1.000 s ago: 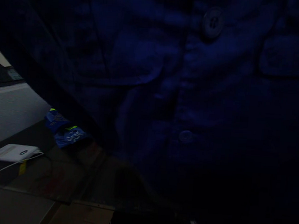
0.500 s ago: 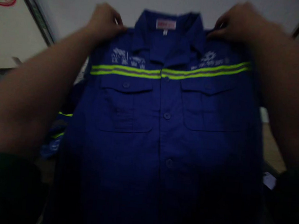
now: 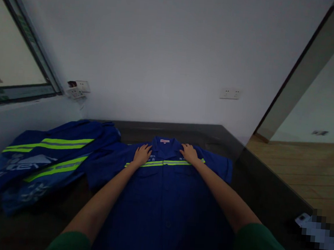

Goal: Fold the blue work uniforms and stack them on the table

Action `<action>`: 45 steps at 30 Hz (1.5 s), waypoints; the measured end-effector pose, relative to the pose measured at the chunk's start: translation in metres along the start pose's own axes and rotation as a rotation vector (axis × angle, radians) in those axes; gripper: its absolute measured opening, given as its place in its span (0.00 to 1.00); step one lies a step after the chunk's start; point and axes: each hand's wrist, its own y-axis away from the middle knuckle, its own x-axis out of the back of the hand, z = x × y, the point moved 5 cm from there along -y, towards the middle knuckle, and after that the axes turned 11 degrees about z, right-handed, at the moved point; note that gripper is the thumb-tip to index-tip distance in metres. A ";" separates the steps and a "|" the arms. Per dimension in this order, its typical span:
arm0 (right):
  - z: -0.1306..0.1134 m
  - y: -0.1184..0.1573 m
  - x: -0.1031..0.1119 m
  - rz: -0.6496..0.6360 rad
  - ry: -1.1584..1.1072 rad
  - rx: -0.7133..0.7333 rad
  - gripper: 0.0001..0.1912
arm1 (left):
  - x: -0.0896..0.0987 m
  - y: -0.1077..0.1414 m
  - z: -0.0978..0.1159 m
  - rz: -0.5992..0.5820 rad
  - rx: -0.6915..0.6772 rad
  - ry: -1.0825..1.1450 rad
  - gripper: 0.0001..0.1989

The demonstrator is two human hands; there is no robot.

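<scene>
A dark blue work shirt (image 3: 161, 197) with a yellow-green reflective stripe across the chest lies face up on the dark table (image 3: 212, 132), collar toward the wall. On its shoulder at the left of the collar rests my left hand (image 3: 142, 155), flat with the fingers stretched out. My right hand (image 3: 189, 153) lies on the other shoulder, fingers extended and apart. Both short sleeves spread out sideways. The lower part of the shirt runs toward me into shadow, partly between my forearms.
At the left, more blue garments (image 3: 51, 158) with reflective stripes lie heaped, touching the shirt's left sleeve. A phone-like object (image 3: 302, 219) is at the right table edge, partly pixelated. Behind the table stands a white wall with a socket (image 3: 230, 93). A window frame is at upper left.
The shirt, held up close before the camera by its shoulders, has gone down onto the table. My hands have moved away from me and changed from gripping to lying flat on it.
</scene>
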 end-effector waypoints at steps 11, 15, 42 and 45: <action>0.019 0.004 -0.041 -0.089 0.028 0.016 0.28 | -0.037 -0.017 -0.020 -0.099 0.008 -0.021 0.28; 0.018 0.002 -0.040 -0.104 0.009 0.005 0.28 | -0.038 -0.018 -0.021 -0.112 0.030 -0.011 0.29; -0.013 -0.081 -0.043 0.032 -0.101 -0.026 0.19 | -0.042 -0.092 -0.003 0.030 0.179 0.172 0.16; -0.010 -0.107 -0.038 0.047 -0.112 -0.074 0.17 | -0.049 -0.114 -0.013 0.038 0.227 0.199 0.19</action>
